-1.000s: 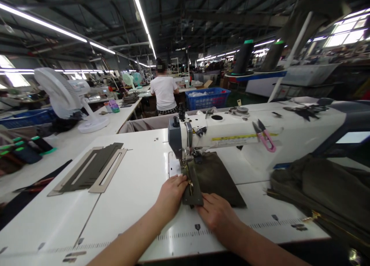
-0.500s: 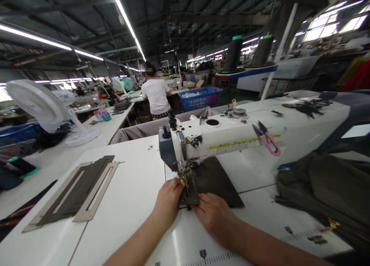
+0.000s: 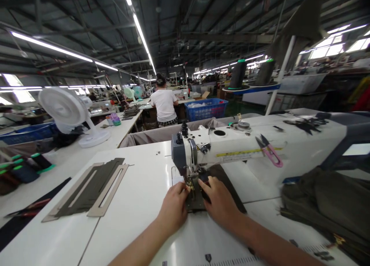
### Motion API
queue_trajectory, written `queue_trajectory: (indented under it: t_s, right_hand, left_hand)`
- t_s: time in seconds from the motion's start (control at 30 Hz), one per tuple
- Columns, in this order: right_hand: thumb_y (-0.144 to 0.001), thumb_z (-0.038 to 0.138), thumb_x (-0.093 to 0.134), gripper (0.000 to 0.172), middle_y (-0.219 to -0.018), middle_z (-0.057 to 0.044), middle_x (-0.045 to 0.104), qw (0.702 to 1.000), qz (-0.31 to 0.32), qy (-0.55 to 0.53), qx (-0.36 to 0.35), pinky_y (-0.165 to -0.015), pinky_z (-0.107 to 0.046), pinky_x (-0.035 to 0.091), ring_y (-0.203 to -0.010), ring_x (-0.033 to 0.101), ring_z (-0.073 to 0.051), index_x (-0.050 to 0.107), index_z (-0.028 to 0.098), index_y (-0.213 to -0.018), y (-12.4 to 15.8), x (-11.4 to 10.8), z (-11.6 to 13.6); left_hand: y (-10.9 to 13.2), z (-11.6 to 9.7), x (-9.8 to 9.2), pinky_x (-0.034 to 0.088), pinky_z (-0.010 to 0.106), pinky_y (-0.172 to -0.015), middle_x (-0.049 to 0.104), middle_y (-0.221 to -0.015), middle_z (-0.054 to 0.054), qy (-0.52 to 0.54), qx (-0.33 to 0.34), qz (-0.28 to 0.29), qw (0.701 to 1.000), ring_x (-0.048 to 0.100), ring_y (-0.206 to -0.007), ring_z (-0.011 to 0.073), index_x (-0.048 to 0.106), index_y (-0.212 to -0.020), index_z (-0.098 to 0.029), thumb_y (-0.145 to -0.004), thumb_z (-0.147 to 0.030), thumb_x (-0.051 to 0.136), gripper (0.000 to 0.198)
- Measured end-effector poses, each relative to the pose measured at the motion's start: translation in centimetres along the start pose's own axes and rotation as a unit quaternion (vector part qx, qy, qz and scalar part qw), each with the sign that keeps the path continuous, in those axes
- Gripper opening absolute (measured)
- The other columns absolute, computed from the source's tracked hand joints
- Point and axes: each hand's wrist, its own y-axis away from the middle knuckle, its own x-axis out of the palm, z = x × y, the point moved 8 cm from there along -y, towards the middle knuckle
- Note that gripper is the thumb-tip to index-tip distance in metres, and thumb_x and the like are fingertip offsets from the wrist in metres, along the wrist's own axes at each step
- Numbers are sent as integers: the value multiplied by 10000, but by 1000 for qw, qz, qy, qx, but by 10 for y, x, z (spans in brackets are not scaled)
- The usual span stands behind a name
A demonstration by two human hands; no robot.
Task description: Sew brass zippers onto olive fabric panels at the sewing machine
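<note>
At the head of a white sewing machine [image 3: 245, 150], my left hand [image 3: 175, 204] is closed, its thumb and fingertips pinching the left edge of dark olive fabric [image 3: 196, 205] beside the needle. Small gold-coloured parts show at those fingertips; I cannot tell whether they belong to the machine or the work. My right hand [image 3: 219, 198] is closed on the fabric's right side, the index finger reaching toward the presser foot. More of the dark fabric extends behind this hand, under the machine arm. The needle point is hidden.
Left on the table lie stacked dark fabric pieces [image 3: 92, 189] and beige slotted frames [image 3: 108, 191]. Pink-handled thread snips [image 3: 271, 152] rest against the machine arm. Dark cloth [image 3: 323, 204] is heaped at right. Beyond are a white fan [image 3: 65, 106], a blue basket [image 3: 206, 109] and a person.
My right hand has moved forward along the fabric, nearer the presser foot. My left hand stays at the needle's left. The camera view has shifted, moving the whole scene right and slightly down.
</note>
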Motion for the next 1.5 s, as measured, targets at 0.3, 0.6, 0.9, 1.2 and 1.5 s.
queue_trajectory:
  t_s: [0.3, 0.6, 0.9, 1.2, 1.5]
  right_hand:
    - [-769, 141, 541, 121, -738, -20, 613, 994, 97, -37, 34, -609, -205, 400, -703, 578, -137, 642, 188, -720, -24, 21, -14]
    - [-831, 141, 441, 227, -765, -71, 653, 990, 133, -39, 3, -652, -245, 404, -719, 602, -171, 641, 155, -725, -29, 23, -4]
    - [-787, 116, 472, 187, -757, -32, 674, 985, 154, -63, 50, -584, -190, 393, -684, 620, -132, 645, 171, -739, -30, 38, -15]
    - [-825, 180, 422, 237, -833, -106, 671, 977, 151, 23, 146, -646, -253, 396, -774, 614, -202, 657, 145, -836, -31, 41, -27]
    - [-844, 222, 426, 256, -942, -147, 645, 967, 173, 49, 178, -703, -259, 384, -883, 580, -226, 629, 114, -957, -26, 46, -32]
  left_hand:
    - [20, 10, -11, 478, 259, -556, 632, -638, 20, 86, -145, -59, 984, 594, -598, 161, 632, -652, -170, -839, -307, 513, 260]
    - [20, -42, -7, 514, 305, -741, 656, -760, 54, -54, 169, -42, 983, 616, -754, 178, 602, -763, -159, -888, -155, 405, 234]
    - [15, -27, 6, 495, 276, -623, 655, -728, 34, -53, 129, 13, 990, 613, -673, 174, 602, -801, -177, -821, -109, 441, 176]
    - [12, -27, 11, 489, 301, -598, 648, -684, 47, -64, 146, 23, 987, 601, -628, 187, 609, -785, -153, -800, -104, 439, 177]
    - [12, -28, 17, 481, 301, -609, 653, -694, 40, -86, 161, 17, 983, 607, -638, 175, 639, -826, -151, -828, -161, 420, 219]
